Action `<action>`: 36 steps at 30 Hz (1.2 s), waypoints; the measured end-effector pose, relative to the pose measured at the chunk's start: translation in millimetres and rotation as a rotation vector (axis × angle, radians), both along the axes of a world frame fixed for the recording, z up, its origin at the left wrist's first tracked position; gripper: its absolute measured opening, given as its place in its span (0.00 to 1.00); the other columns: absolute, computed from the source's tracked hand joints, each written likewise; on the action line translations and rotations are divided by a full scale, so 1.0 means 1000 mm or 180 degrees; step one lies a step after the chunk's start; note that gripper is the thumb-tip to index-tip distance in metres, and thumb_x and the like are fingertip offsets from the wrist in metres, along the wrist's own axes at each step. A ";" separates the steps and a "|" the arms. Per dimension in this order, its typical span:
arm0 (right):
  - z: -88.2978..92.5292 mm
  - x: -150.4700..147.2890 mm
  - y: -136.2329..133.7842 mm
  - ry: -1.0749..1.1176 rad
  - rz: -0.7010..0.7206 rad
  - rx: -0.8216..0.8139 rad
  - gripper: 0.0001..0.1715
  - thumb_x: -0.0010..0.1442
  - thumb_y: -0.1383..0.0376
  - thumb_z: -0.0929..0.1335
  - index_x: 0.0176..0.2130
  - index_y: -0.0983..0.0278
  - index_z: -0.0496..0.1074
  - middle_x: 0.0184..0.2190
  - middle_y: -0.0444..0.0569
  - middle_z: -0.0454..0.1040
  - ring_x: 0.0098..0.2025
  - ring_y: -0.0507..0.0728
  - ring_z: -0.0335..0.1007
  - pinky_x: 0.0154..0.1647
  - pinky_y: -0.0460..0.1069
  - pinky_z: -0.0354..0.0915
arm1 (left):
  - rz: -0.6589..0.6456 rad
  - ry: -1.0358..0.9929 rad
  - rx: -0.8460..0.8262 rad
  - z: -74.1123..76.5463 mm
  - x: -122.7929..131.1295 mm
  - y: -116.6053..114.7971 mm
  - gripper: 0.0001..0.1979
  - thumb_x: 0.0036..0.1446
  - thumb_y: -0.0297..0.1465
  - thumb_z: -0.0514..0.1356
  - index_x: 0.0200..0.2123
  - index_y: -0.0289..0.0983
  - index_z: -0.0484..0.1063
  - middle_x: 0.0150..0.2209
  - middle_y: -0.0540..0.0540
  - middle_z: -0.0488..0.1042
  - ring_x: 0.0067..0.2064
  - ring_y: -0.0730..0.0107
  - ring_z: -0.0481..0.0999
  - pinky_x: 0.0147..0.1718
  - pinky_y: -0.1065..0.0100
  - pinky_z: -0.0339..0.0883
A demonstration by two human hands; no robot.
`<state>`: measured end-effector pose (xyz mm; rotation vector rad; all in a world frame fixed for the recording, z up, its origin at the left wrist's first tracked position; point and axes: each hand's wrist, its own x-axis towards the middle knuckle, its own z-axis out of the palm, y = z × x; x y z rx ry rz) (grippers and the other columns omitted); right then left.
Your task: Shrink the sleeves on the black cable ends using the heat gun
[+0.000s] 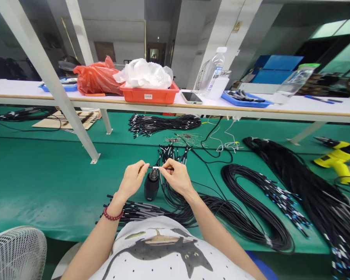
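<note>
Black cable | white band between hands | both pinching cable | near heat gun

Looks like a workshop, judging by the long green-covered workbench, bundles of thin black cables and the yellow-and-black power tool at right.

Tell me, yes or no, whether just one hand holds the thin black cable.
No, the left hand and right hand both pinch the thin black cable, either side of its white section.
</note>
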<state>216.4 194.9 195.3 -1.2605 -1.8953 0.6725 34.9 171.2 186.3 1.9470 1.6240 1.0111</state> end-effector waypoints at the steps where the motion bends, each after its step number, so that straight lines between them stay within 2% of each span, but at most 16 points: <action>1: -0.001 0.000 0.001 -0.0001 -0.0009 -0.0015 0.11 0.56 0.62 0.66 0.24 0.62 0.66 0.17 0.39 0.64 0.20 0.50 0.58 0.23 0.45 0.54 | -0.0008 -0.0004 -0.0015 -0.001 0.000 0.001 0.18 0.65 0.40 0.47 0.25 0.39 0.62 0.21 0.54 0.63 0.24 0.73 0.61 0.27 0.70 0.52; 12: -0.007 -0.001 0.007 -0.0028 -0.0061 -0.0029 0.09 0.55 0.62 0.66 0.24 0.63 0.68 0.17 0.39 0.65 0.20 0.49 0.59 0.23 0.45 0.55 | -0.0076 -0.0096 -0.0042 -0.002 -0.002 0.005 0.16 0.64 0.40 0.49 0.26 0.39 0.62 0.21 0.55 0.61 0.24 0.73 0.59 0.27 0.70 0.52; 22: -0.010 0.004 0.009 0.0072 0.0035 -0.0170 0.08 0.56 0.64 0.67 0.27 0.63 0.73 0.23 0.44 0.75 0.25 0.51 0.68 0.27 0.45 0.61 | -0.0194 -0.0265 -0.0076 -0.006 -0.005 0.007 0.10 0.62 0.37 0.52 0.31 0.38 0.65 0.27 0.52 0.69 0.30 0.71 0.67 0.31 0.71 0.57; 25: -0.009 0.007 0.009 0.0121 0.0115 -0.0197 0.09 0.57 0.64 0.67 0.28 0.63 0.74 0.24 0.44 0.76 0.25 0.51 0.68 0.27 0.45 0.60 | -0.0115 -0.0101 -0.0177 -0.003 -0.006 0.006 0.13 0.63 0.39 0.51 0.31 0.39 0.67 0.26 0.52 0.70 0.28 0.71 0.67 0.29 0.70 0.56; 29: -0.009 0.009 0.009 0.0236 0.0165 -0.0150 0.08 0.57 0.64 0.67 0.28 0.63 0.74 0.24 0.43 0.76 0.25 0.50 0.66 0.27 0.44 0.60 | -0.0097 0.0182 -0.0331 0.002 -0.005 0.006 0.23 0.66 0.42 0.45 0.23 0.38 0.66 0.22 0.50 0.71 0.26 0.69 0.68 0.30 0.68 0.55; 36: -0.008 0.008 0.008 0.0247 0.0267 -0.0121 0.08 0.56 0.66 0.68 0.27 0.64 0.75 0.24 0.43 0.76 0.24 0.50 0.65 0.26 0.44 0.59 | -0.0083 -0.0320 -0.0347 -0.003 -0.005 0.008 0.24 0.65 0.45 0.45 0.23 0.38 0.65 0.21 0.51 0.69 0.26 0.71 0.68 0.29 0.70 0.57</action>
